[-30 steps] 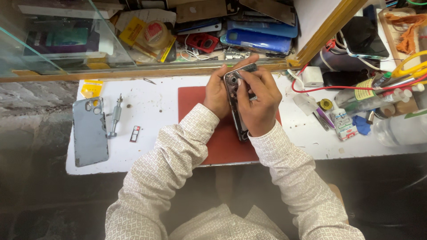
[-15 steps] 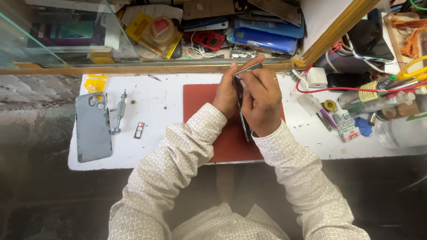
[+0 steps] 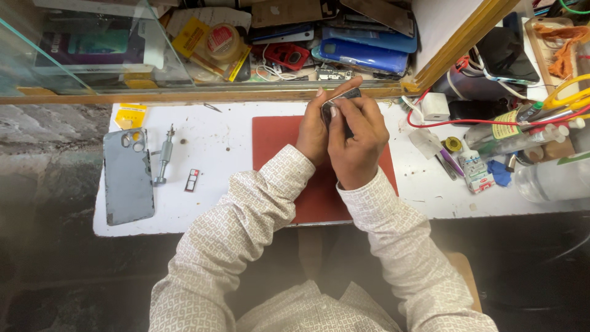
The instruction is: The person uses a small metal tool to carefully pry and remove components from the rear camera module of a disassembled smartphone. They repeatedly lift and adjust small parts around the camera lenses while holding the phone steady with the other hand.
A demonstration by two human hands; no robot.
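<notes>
1. Left hand and right hand are pinching a dark phone above the red mat
2. Its grey back cover, SIM tray and screwdriver are already lying removed; the phone is staying unassembled

Matt red mat, glossy white tabletop

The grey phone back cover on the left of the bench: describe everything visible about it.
The grey back cover is a flat, rounded-corner panel, blue-grey and matte, probably plastic or glass. Camera cut-outs sit in its far corner. It lies flat at the left edge of the white bench top, long side running away from the person. Nothing touches it: a small metal screwdriver lies just beside it, and both hands work apart from it over the red mat.
</notes>
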